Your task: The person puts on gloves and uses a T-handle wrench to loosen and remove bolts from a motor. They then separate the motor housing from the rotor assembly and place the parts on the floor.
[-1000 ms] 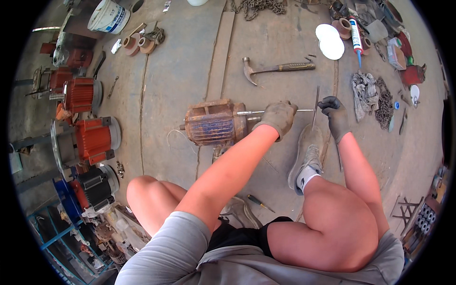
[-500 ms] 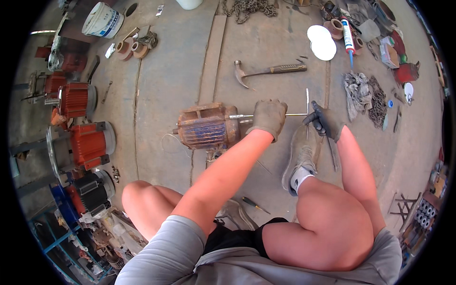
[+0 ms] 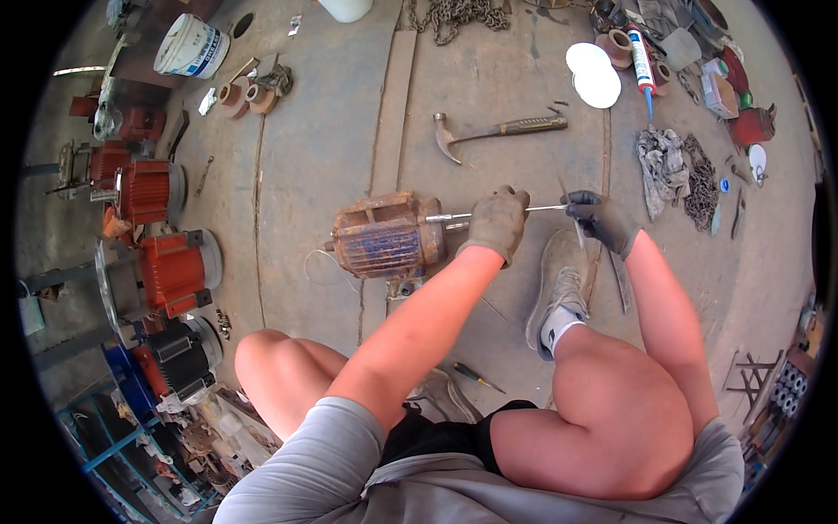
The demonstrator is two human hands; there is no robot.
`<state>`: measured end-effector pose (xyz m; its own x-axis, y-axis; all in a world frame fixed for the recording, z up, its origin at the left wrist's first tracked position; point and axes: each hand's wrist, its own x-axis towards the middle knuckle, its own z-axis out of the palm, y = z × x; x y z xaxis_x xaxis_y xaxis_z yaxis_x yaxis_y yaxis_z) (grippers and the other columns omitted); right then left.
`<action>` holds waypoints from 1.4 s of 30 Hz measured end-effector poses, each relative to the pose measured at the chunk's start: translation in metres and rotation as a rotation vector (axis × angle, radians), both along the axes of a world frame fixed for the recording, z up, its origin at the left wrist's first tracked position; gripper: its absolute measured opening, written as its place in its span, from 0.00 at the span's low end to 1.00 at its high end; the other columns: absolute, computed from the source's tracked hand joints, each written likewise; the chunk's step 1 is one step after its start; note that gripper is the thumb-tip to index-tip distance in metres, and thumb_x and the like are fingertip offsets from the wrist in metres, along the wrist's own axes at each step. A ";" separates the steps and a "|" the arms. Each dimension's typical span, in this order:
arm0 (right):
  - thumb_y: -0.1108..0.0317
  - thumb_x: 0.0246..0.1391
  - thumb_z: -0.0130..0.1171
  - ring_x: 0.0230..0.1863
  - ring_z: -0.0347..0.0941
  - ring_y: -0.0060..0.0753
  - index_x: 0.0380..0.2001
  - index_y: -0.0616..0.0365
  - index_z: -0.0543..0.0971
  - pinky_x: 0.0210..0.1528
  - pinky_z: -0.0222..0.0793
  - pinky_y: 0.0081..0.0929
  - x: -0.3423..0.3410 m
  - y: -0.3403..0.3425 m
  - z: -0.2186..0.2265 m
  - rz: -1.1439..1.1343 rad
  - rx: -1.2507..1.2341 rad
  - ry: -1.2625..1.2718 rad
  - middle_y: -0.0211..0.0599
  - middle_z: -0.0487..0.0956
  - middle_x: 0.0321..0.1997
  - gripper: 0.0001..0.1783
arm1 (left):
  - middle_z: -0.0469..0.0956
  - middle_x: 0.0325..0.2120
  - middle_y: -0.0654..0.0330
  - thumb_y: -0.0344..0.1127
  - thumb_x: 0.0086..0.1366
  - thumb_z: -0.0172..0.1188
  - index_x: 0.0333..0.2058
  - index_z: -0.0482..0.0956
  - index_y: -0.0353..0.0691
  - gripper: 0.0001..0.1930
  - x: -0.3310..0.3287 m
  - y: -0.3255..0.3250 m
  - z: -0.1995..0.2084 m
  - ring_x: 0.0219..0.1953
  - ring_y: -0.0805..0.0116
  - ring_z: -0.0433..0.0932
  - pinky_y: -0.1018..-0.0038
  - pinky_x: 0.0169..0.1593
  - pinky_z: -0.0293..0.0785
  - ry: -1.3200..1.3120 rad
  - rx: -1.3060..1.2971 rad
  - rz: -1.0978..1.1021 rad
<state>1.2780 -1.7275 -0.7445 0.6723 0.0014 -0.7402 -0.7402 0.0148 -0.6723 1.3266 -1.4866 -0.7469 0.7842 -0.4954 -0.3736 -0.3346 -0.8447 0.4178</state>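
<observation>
A rusty electric motor [image 3: 384, 237] with blue-stained fins lies on the floor in front of me. From its right end a T-handle socket wrench [image 3: 545, 208] reaches out to the right, level with the floor. My left hand [image 3: 496, 220], in a soiled glove, is closed around the wrench's shaft near the motor. At the crossbar my right hand [image 3: 604, 220], in a dark glove, has its fingers curled at the joint of bar and shaft. The bar stands slanted, its upper end leaning left. The socket's seat on the motor is too small to make out.
Beyond the motor lies a claw hammer [image 3: 502, 133]. A screwdriver [image 3: 477, 377] rests by my left shoe. Several red motors [image 3: 175, 271] line the left side. Right of my hands are a grey rag [image 3: 662, 170], a chain [image 3: 701, 188] and a sealant tube [image 3: 641, 63]. A white bucket [image 3: 188, 45] stands far left.
The wrench's crossbar has turned from nearly upright to slanted. My right hand's fingers, partly extended before, are now curled in at the bar. My left hand stays on the shaft.
</observation>
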 end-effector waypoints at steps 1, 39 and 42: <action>0.64 0.63 0.64 0.28 0.72 0.19 0.40 0.61 0.86 0.30 0.65 0.22 -0.004 0.001 0.000 0.014 -0.106 -0.183 0.28 0.82 0.30 0.11 | 0.81 0.47 0.49 0.34 0.72 0.59 0.46 0.82 0.44 0.08 0.001 0.000 0.001 0.52 0.49 0.83 0.57 0.55 0.79 0.008 0.009 -0.061; 0.26 0.73 0.34 0.11 0.52 0.18 0.57 0.59 0.83 0.14 0.50 0.24 0.020 -0.013 0.012 -0.138 0.212 0.226 0.18 0.62 0.13 0.47 | 0.83 0.45 0.53 0.38 0.73 0.58 0.43 0.85 0.46 0.08 0.010 0.009 0.005 0.50 0.50 0.83 0.56 0.54 0.78 -0.030 -0.036 -0.002; 0.28 0.74 0.31 0.10 0.50 0.18 0.55 0.58 0.84 0.14 0.50 0.24 0.018 -0.014 0.016 -0.233 0.676 0.081 0.18 0.60 0.12 0.46 | 0.83 0.44 0.53 0.38 0.73 0.58 0.43 0.85 0.46 0.08 0.011 0.013 0.005 0.50 0.51 0.83 0.57 0.54 0.78 -0.040 -0.036 -0.002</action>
